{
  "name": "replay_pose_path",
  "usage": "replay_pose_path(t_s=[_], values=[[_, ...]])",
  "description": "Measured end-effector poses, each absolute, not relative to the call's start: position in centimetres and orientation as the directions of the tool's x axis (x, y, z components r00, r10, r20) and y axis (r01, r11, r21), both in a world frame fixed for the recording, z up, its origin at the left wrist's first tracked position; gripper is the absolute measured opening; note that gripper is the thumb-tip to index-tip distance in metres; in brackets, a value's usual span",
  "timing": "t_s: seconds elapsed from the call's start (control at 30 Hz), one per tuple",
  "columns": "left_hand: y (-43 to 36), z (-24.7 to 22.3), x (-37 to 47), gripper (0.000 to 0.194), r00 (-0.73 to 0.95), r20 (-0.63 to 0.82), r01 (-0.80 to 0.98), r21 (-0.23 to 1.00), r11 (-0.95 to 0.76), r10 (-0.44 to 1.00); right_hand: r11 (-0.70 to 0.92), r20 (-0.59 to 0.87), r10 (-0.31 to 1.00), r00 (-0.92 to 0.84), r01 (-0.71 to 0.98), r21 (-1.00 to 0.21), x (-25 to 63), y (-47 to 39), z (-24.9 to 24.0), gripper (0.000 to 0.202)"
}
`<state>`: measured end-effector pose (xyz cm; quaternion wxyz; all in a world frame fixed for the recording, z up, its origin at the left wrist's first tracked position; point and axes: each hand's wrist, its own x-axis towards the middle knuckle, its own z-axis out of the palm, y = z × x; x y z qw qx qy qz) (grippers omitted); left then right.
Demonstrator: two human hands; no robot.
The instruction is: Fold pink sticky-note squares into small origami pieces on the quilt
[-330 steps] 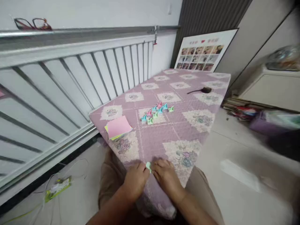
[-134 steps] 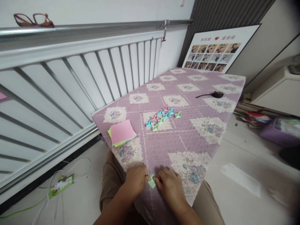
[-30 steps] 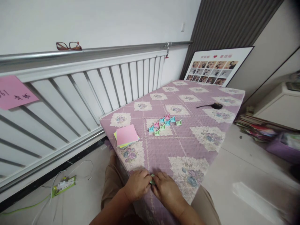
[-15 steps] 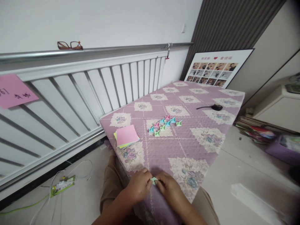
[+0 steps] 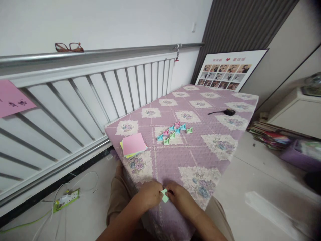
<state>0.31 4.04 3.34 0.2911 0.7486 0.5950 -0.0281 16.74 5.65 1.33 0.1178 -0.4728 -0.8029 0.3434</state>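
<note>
Left hand (image 5: 149, 195) and right hand (image 5: 181, 199) pinch one small mint-green folded paper piece (image 5: 164, 195) between them at the near edge of the purple quilted floral surface (image 5: 200, 147). Beyond it lie a cluster of finished coloured folded pieces (image 5: 174, 131) and a stack of pink and yellow square sheets (image 5: 132, 145), suggesting more folding remains. A black corded object (image 5: 225, 112) lies farther off; nothing obstructs.

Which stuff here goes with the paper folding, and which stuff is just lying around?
Goes with the folding:
left hand and right hand, pinching the green paper
paper stack
folded pieces

Just lying around:
glasses on the rail
black gadget on the table
photo board
books on the floor
power strip
</note>
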Motion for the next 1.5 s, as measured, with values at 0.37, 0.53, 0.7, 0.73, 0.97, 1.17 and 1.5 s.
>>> replay_pose_path(t_s=[0.37, 0.53, 0.7, 0.73, 0.97, 1.17, 1.5], values=[[4.3, 1.2, 0.1, 0.018, 0.267, -0.318, 0.883, 0.458, -0.099, 0.91, 0.365, -0.109, 0.824, -0.556, 0.668, -0.648, 16.8, 5.9, 1.6, 0.019], [4.1, 1.0, 0.1, 0.015, 0.264, -0.299, 0.876, 0.473, -0.097, 0.917, 0.391, -0.107, 0.806, -0.582, 0.659, -0.642, 16.9, 6.1, 1.7, 0.017], [4.0, 1.1, 0.1, 0.014, 0.27, -0.288, 0.872, 0.477, -0.107, 0.919, 0.412, -0.1, 0.797, -0.596, 0.657, -0.631, 16.8, 6.1, 1.6, 0.017], [4.0, 1.2, 0.1, 0.014, 0.272, -0.289, 0.873, 0.476, -0.109, 0.918, 0.416, -0.099, 0.795, -0.598, 0.658, -0.628, 16.8, 6.1, 1.6, 0.017], [4.1, 1.2, 0.1, 0.015, 0.276, -0.307, 0.877, 0.468, -0.108, 0.911, 0.461, -0.103, 0.771, -0.629, 0.662, -0.591, 16.8, 6.9, 1.7, 0.015], [4.1, 1.2, 0.0, 0.015, 0.282, -0.31, 0.876, 0.47, -0.111, 0.908, 0.519, -0.1, 0.744, -0.661, 0.665, -0.537, 16.3, 7.0, 1.3, 0.022], [3.9, 1.1, -0.2, 0.016, 0.313, -0.289, 0.87, 0.469, -0.151, 0.905, 0.558, -0.061, 0.72, -0.692, 0.629, -0.542, 17.1, 7.0, 0.9, 0.015]])
